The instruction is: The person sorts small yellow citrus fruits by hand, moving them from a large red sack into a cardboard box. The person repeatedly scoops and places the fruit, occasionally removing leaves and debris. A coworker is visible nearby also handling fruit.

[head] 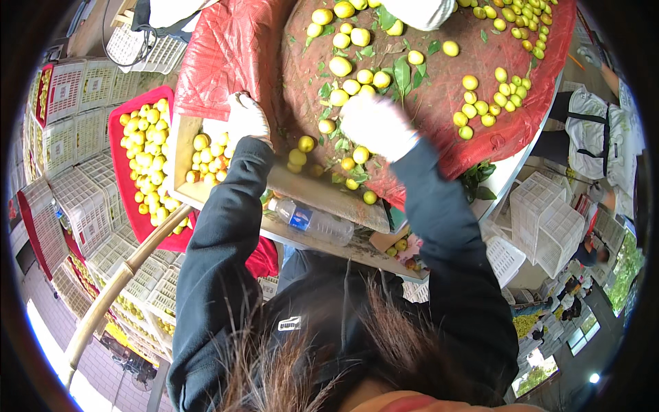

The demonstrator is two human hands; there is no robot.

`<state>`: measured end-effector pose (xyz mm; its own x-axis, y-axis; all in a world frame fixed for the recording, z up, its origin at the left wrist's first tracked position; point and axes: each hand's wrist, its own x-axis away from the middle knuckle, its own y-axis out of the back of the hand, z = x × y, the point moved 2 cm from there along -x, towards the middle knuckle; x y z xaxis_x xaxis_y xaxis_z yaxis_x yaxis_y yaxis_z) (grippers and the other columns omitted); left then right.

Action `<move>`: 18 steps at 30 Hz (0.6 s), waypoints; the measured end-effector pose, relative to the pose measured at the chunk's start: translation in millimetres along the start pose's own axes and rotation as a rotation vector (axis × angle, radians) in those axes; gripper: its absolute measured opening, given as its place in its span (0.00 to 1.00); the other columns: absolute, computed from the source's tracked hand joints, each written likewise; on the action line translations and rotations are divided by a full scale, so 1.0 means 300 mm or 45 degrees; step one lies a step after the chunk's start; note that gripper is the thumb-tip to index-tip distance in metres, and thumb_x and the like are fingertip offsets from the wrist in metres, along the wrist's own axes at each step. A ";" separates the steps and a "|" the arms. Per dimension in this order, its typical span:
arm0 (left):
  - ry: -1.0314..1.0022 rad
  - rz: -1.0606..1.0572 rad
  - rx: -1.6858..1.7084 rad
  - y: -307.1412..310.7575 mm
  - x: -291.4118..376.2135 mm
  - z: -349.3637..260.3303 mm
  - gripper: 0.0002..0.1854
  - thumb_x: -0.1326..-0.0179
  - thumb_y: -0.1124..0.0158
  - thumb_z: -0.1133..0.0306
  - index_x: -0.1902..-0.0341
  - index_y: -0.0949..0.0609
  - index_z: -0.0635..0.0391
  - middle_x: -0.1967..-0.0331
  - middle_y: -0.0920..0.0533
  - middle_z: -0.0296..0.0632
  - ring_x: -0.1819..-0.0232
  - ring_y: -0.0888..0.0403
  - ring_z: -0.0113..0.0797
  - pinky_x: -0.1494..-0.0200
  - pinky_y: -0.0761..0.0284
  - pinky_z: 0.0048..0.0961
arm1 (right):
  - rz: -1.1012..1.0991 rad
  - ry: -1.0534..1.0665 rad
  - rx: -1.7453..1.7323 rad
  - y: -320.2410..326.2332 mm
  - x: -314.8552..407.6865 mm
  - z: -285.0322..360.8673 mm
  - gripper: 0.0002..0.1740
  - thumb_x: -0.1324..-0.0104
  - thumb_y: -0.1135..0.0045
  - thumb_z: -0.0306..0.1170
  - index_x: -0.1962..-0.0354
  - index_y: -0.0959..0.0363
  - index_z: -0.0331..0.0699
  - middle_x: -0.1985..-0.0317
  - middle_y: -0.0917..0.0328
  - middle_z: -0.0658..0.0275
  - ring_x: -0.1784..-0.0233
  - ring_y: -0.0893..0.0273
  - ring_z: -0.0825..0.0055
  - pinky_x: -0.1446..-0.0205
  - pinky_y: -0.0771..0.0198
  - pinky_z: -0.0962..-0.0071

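Observation:
A red cloth-covered sorting table (437,77) carries many round yellow-green fruits (340,66), with green leaves (402,76) among them. My right hand (378,123), in a white glove and blurred, is over the fruits at the table's middle; whether it holds one is hidden. Beside the raised red padded cloth at the left is my left hand (249,117), also gloved in white, above a wooden compartment (180,149) of yellow and reddish fruits (206,159). Its fingers are partly hidden, and no held thing can be made out.
A red-lined crate (119,149) full of fruits stands left, near a bamboo pole (128,262). A plastic bottle (319,222) lies on the shelf before me. White plastic crates (545,221) are stacked on both sides. Another person's white sleeve or glove (422,10) reaches in at the top.

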<state>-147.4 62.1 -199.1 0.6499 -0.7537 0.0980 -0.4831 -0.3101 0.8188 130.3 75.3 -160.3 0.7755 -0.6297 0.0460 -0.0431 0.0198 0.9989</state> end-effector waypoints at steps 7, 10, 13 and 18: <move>0.056 0.014 -0.024 0.002 0.003 -0.005 0.18 0.24 0.60 0.56 0.47 0.24 0.52 0.57 0.15 0.60 0.54 0.18 0.65 0.50 0.25 0.53 | -0.297 -1.184 -0.545 0.039 -0.264 -0.797 0.39 0.42 0.39 0.49 0.34 0.29 0.45 0.29 0.34 0.52 0.28 0.37 0.48 0.28 0.37 0.57; 0.037 0.008 -0.036 0.000 0.004 0.000 0.18 0.24 0.59 0.56 0.47 0.24 0.53 0.57 0.16 0.60 0.54 0.18 0.64 0.50 0.26 0.52 | -0.132 -1.046 -0.407 -0.026 -0.327 -0.753 0.42 0.41 0.38 0.49 0.30 0.35 0.48 0.26 0.40 0.50 0.34 0.29 0.49 0.31 0.31 0.60; 0.017 0.002 -0.103 0.001 0.006 0.004 0.19 0.24 0.59 0.56 0.47 0.24 0.54 0.57 0.16 0.61 0.54 0.19 0.64 0.49 0.26 0.52 | -0.095 -0.696 -0.292 -0.046 -0.334 -0.553 0.42 0.41 0.38 0.47 0.29 0.39 0.53 0.24 0.47 0.51 0.41 0.22 0.51 0.39 0.24 0.57; 0.028 -0.030 -0.018 -0.017 -0.007 0.017 0.18 0.25 0.57 0.58 0.46 0.23 0.55 0.54 0.16 0.60 0.50 0.18 0.62 0.45 0.26 0.49 | 0.084 -0.698 -0.435 -0.035 -0.130 -0.138 0.39 0.41 0.38 0.44 0.31 0.34 0.49 0.31 0.36 0.56 0.51 0.18 0.60 0.53 0.19 0.60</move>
<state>-149.2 62.2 -206.4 0.6739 -0.7332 0.0912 -0.4595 -0.3192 0.8289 126.5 131.8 -172.1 0.3400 -0.9221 0.1846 0.1933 0.2606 0.9459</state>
